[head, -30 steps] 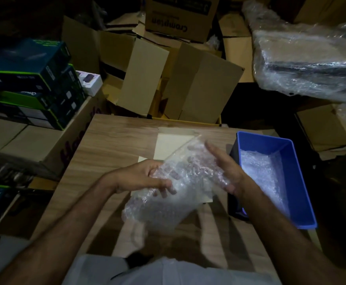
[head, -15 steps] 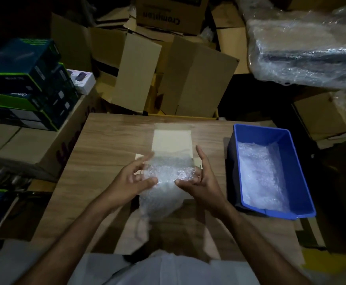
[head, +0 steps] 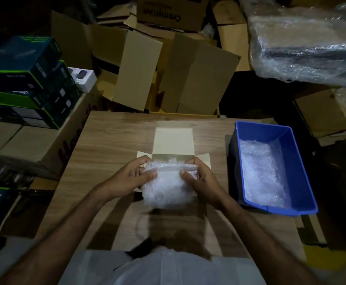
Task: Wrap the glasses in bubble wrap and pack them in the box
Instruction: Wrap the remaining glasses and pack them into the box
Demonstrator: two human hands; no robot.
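A bundle of bubble wrap sits over the small open cardboard box in the middle of the wooden table. My left hand grips the bundle's left side and my right hand grips its right side, thumbs on the near face. What is wrapped inside cannot be seen. The box's lid flap lies open away from me, and its side flaps stick out past both hands.
A blue plastic bin lined with bubble wrap stands on the table's right. Dark product boxes are stacked on cartons at the left. Folded cardboard cartons crowd behind the table. A plastic-wrapped bundle lies at the back right.
The loose, tilted sheet has been gathered into a compact bundle. Both hands have closed in on its sides and lowered it onto the open box.
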